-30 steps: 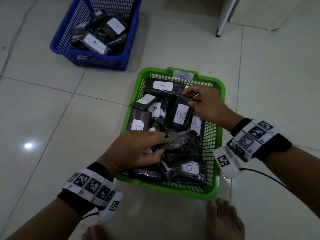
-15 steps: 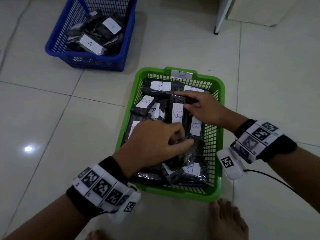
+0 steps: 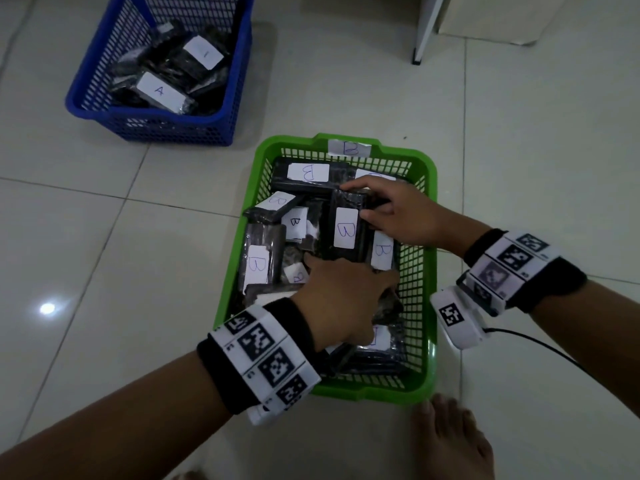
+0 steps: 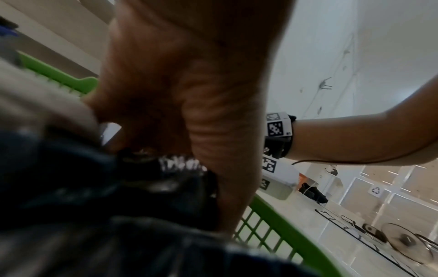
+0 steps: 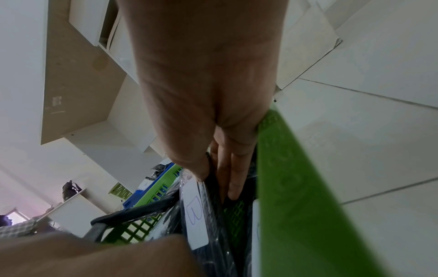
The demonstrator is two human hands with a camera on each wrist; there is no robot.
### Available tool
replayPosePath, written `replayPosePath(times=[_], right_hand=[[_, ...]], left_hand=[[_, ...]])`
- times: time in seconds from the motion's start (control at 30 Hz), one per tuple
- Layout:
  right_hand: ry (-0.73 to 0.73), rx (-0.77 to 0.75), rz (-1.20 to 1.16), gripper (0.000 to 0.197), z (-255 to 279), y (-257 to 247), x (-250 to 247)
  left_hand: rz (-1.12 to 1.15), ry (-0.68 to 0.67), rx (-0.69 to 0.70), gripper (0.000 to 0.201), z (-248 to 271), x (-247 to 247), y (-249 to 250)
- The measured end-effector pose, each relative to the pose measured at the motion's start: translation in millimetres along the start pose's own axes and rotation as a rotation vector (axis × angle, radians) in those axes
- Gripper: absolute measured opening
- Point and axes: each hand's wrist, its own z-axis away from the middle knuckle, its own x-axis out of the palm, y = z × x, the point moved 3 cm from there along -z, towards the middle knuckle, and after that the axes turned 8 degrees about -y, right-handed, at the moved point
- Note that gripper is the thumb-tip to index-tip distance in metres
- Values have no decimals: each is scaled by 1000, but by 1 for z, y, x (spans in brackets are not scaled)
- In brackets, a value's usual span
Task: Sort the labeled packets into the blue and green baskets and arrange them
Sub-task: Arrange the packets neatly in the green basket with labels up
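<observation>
We have both hands inside the green basket [image 3: 429, 209], which sits at the centre of the head view on the tiled floor [image 3: 519, 168]. It is packed with dark packets wearing white labels marked B, and a B tag is stuck on its far rim.

Our right hand [image 3: 398, 213] reaches in from the right of the frame and grips the upright packet with the B label [image 3: 346, 230] at its top end: the forefinger stretches across the upper edge and the thumb presses the side near the label. From the right wrist view the fingers [image 5: 233, 174] run down between that packet [image 5: 196, 213] and the green wall [image 5: 296, 187], with the thumb on the packet's other side.

Our left hand [image 3: 346, 299] comes in from the lower left of the frame and covers the middle of the basket, fingers curled round a crinkled dark packet [image 3: 389, 304] whose end shows past the knuckles. The left wrist view is blurred but shows the hand [image 4: 189, 93] closed over dark shiny wrapping [image 4: 166, 174].

The blue basket [image 3: 239, 81] stands well apart in the upper left of the frame, holding more dark packets, one labelled A [image 3: 159, 90].

Bare toes [image 3: 450, 441] show at the bottom edge, just beside the green basket's near rim.
</observation>
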Motion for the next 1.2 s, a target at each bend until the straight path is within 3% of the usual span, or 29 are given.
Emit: replayPosePath(times=[0.1,0.23,0.37,0.57,0.77,0.9,1.07,1.13,1.2], right_hand=[[11,-6,-2,49,1,-1,1],[21,16,-11,48,2,-3,-1],[29,61,-102,42,7,-7,-4],[-48,36,111,40,6,-10,4],[-187,63,280,31,6,-14,6],[-242,62,559,47,6,-13,17],[-114,85,467,47,4,-14,16],[-167,103,402,65,5,-15,14],[-301,85,499,89,7,-13,18]], left_hand=[[-10,92,53,78,0,-1,7],[11,216,185,62,15,1,-3],[375,254,315,43,43,-14,-34],[900,623,331,44,60,-14,-74],[1083,997,292,45,57,-9,-81],[1080,1176,250,47,61,-11,-87],[1165,1271,209,48,61,-9,-101],[1174,1281,196,48,60,-6,-104],[1183,1272,187,47,60,-3,-105]])
